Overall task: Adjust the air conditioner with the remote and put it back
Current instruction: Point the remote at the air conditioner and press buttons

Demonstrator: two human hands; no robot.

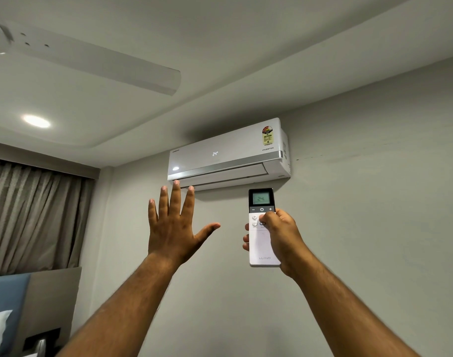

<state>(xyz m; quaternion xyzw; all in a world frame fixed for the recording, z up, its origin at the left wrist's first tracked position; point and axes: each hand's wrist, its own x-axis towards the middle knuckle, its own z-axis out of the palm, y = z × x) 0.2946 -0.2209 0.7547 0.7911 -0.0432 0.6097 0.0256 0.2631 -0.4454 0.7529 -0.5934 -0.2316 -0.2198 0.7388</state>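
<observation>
Nearest us, our right hand (280, 237) clamps the Lloyd remote (262, 228), thumb on its buttons, screen reading 24; our left hand (172, 225) is raised empty, fingers spread. Beyond, the wall-mounted air conditioner (228, 153) also shows 24. A stray thumb press could shift the setting.

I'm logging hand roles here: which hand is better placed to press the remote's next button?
Right. The right hand already grips the remote, thumb over its buttons; the left hand is open and empty.
</observation>
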